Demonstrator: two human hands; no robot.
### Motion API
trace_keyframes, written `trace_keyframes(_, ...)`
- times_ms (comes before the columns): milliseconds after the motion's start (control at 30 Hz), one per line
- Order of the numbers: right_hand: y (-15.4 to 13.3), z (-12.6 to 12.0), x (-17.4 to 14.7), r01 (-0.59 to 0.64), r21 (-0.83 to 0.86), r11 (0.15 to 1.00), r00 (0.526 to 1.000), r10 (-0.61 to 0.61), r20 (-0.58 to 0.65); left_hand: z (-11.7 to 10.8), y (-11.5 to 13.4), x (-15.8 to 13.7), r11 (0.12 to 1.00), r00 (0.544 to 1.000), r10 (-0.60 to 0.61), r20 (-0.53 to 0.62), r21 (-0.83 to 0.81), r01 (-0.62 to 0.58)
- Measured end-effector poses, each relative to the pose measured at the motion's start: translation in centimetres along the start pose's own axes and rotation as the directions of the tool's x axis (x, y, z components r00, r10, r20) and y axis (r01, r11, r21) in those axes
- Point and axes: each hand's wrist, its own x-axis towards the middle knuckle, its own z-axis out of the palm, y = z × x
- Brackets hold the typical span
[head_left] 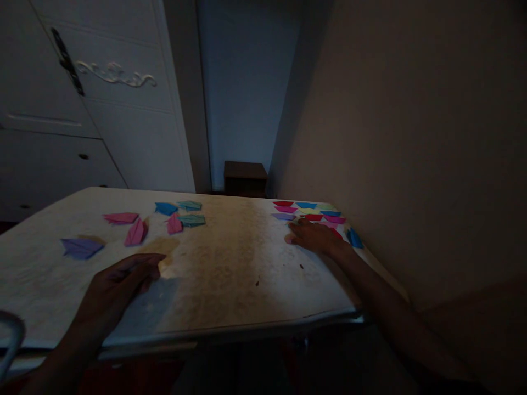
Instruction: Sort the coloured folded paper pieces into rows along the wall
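My left hand [123, 280] hovers over the near left of the table, its thumb and fingers drawn together with nothing visible between them. Beyond it lie loose folded paper boats: a purple boat [82, 248], pink boats [135, 232], a blue boat [166, 208] and teal boats [191, 220]. Over at the right, my right hand [312, 235] reaches palm down with thumb and fingers apart, by a group of paper boats in rows. A lilac boat [283, 216] and a red boat [313, 218] lie just past its fingers. The hand partly hides other boats.
The white table [230, 263] has brown stains and a few dark specks. A wall [411, 164] runs close along its right side. White cabinets [135, 137] stand at the back left, and a small brown box-like stand [246, 170] is behind the table.
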Motion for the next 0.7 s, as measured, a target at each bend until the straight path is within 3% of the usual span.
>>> trace_keyframes(367,-1.4,0.3,0.2,-0.062,0.023,0.998,0.998,0.062,-0.01,0.1,-0.2,0.2,0.997,1.0,-0.022,-0.011,-0.069,0.021)
trace_keyframes(533,-2.4,0.2,0.0,-0.1,0.024,0.995,0.993,0.101,-0.065,0.2,0.8,-0.2,0.997,0.997,-0.071,-0.035,-0.044,0.069)
trace_keyframes(700,-5.1,-0.3,-2.0,-0.171,-0.009,0.985,0.973,0.167,-0.157,0.3,0.7,0.0,0.994,0.992,-0.113,-0.06,-0.017,0.112)
